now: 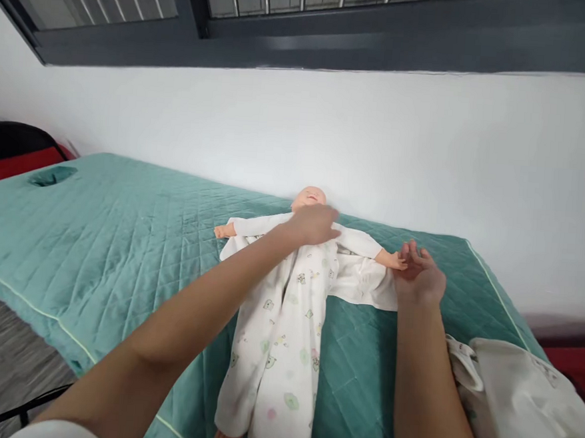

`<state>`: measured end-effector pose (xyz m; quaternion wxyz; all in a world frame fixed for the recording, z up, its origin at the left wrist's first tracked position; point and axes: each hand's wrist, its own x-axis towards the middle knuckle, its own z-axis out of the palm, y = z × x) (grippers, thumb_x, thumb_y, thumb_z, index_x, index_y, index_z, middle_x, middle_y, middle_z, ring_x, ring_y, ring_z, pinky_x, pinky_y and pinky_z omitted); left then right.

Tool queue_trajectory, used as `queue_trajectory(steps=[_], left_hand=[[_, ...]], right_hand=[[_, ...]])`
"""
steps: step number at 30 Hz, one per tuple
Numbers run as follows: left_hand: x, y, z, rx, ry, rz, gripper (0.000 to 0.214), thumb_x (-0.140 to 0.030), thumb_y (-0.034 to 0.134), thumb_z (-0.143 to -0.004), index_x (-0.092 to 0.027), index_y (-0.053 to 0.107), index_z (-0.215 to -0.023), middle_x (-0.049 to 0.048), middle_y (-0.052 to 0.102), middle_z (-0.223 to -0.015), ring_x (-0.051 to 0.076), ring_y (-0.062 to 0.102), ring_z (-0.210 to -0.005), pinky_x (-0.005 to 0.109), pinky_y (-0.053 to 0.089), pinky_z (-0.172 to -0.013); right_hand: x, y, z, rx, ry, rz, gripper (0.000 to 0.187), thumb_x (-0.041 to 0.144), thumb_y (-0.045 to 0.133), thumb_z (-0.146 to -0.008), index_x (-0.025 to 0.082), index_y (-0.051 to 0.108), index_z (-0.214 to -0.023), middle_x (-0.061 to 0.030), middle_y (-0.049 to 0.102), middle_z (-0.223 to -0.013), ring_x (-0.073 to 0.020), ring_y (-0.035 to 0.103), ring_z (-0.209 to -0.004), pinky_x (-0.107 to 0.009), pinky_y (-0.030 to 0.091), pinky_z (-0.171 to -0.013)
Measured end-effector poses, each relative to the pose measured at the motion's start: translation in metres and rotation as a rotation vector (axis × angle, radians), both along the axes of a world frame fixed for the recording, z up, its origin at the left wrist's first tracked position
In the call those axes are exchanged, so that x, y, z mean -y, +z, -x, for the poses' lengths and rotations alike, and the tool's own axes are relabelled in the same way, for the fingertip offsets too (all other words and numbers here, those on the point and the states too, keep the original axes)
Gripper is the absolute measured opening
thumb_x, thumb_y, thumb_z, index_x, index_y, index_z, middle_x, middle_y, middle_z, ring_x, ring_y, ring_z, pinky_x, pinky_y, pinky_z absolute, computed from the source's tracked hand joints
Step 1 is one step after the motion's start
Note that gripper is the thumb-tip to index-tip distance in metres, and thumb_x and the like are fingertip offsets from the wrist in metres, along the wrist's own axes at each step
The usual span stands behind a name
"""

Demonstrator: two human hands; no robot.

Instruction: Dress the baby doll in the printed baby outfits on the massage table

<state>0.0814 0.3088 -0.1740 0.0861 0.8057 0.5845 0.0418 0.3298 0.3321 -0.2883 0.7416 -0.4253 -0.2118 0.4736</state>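
A baby doll point(310, 196) lies on its back on a green quilted bed cover point(136, 235), with its arms stretched out sideways. White long sleeves cover its arms, and a white printed baby outfit point(289, 332) spreads over its body and legs. My left hand point(316, 225) is over the doll's upper chest, just below its face; its fingers are blurred by motion. Palm up, my right hand point(421, 276) is beside the doll's hand point(392, 259), which touches its loosely curled, parted fingers. Under that doll arm lies a loose white sleeve point(363, 280) of the outfit.
Another white cloth item point(525, 402) lies bunched at the bed's right front. A white wall point(428, 142) and dark window frame point(309, 43) stand behind the bed. The cover has a hole point(52, 175) at the far left. Red and black items point(19, 153) are beyond it.
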Motion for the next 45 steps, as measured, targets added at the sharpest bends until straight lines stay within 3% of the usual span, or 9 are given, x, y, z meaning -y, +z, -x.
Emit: queue_trajectory(steps=[3, 5, 10, 12, 18, 26, 32, 39, 45], left_hand=[[0.022, -0.014, 0.042, 0.354, 0.186, -0.102, 0.041, -0.046, 0.048, -0.096, -0.023, 0.062, -0.127, 0.0063, 0.061, -0.139, 0.025, 0.057, -0.125, 0.037, 0.045, -0.105], [0.036, -0.031, 0.062, 0.599, 0.239, -0.133, 0.041, -0.045, 0.048, -0.097, -0.023, 0.06, -0.129, 0.006, 0.061, -0.138, 0.022, 0.056, -0.127, 0.033, 0.042, -0.109], [0.053, -0.066, 0.077, 0.978, 0.268, -0.116, 0.044, -0.044, 0.052, -0.095, -0.023, 0.055, -0.134, 0.005, 0.053, -0.148, 0.019, 0.048, -0.137, 0.029, 0.036, -0.116], [0.054, -0.069, 0.078, 1.012, 0.27, -0.097, 0.044, -0.043, 0.055, -0.094, -0.024, 0.054, -0.134, 0.0054, 0.052, -0.149, 0.019, 0.047, -0.138, 0.03, 0.035, -0.117], [0.047, -0.067, 0.083, 1.008, 0.252, -0.057, 0.045, -0.045, 0.063, -0.089, -0.025, 0.055, -0.128, 0.006, 0.054, -0.145, 0.022, 0.05, -0.134, 0.032, 0.04, -0.113], [0.049, -0.057, 0.078, 0.934, 0.277, -0.011, 0.048, -0.039, 0.068, -0.084, -0.025, 0.051, -0.127, 0.0071, 0.051, -0.145, 0.025, 0.045, -0.137, 0.037, 0.037, -0.114], [0.047, -0.06, 0.074, 0.787, 0.231, -0.09, 0.039, -0.038, 0.066, -0.087, -0.022, 0.053, -0.121, 0.0085, 0.049, -0.146, 0.025, 0.041, -0.14, 0.042, 0.033, -0.117], [0.058, -0.062, 0.052, 0.36, 0.178, -0.434, 0.009, -0.019, 0.053, -0.092, -0.017, 0.06, -0.096, 0.0127, 0.054, -0.137, 0.028, 0.046, -0.129, 0.042, 0.044, -0.103], [0.07, -0.073, 0.056, 0.185, 0.042, -0.681, 0.014, -0.011, 0.052, -0.089, -0.02, 0.057, -0.08, 0.006, 0.061, -0.089, 0.023, 0.052, -0.092, 0.037, 0.042, -0.081]], right_hand=[[0.002, 0.005, 0.012, 0.263, -0.188, -0.002, 0.014, 0.013, 0.058, -0.074, 0.021, 0.054, -0.086, -0.0023, 0.07, -0.098, -0.0152, 0.07, -0.098, -0.038, 0.054, -0.1], [0.007, 0.01, 0.03, 0.505, -0.223, -0.118, 0.011, 0.02, 0.062, -0.075, 0.019, 0.061, -0.087, -0.0034, 0.071, -0.1, -0.0176, 0.068, -0.102, -0.041, 0.049, -0.107], [0.033, 0.017, 0.093, 1.102, 0.155, -0.257, 0.028, 0.032, 0.057, -0.088, 0.022, 0.068, -0.112, -0.007, 0.066, -0.128, -0.0231, 0.056, -0.128, -0.051, 0.027, -0.122], [0.043, 0.018, 0.112, 1.16, 0.305, -0.289, 0.033, 0.039, 0.053, -0.094, 0.024, 0.064, -0.122, -0.0061, 0.06, -0.14, -0.0221, 0.049, -0.136, -0.052, 0.015, -0.126], [0.051, 0.019, 0.121, 0.947, 0.605, -0.247, 0.057, 0.057, 0.062, -0.09, 0.031, 0.053, -0.14, -0.0013, 0.03, -0.165, -0.0207, 0.025, -0.154, -0.042, 0.02, -0.128], [0.053, 0.028, 0.119, 1.008, 0.738, -0.229, 0.085, 0.053, 0.079, -0.075, 0.033, 0.041, -0.149, -0.0019, 0.025, -0.166, -0.027, 0.018, -0.155, -0.051, 0.016, -0.128], [0.059, 0.034, 0.121, 1.098, 0.78, -0.243, 0.099, 0.05, 0.085, -0.069, 0.035, 0.035, -0.152, -0.0024, 0.018, -0.168, -0.0307, 0.01, -0.157, -0.057, 0.013, -0.127], [0.064, 0.036, 0.124, 1.196, 0.693, -0.308, 0.094, 0.046, 0.087, -0.066, 0.029, 0.036, -0.144, -0.0095, 0.033, -0.159, -0.0304, 0.024, -0.151, -0.054, 0.02, -0.125], [0.073, 0.036, 0.128, 1.325, 0.575, -0.429, 0.056, 0.044, 0.085, -0.069, 0.027, 0.047, -0.106, -0.0084, 0.028, -0.163, -0.0326, 0.026, -0.15, -0.054, 0.023, -0.122]])
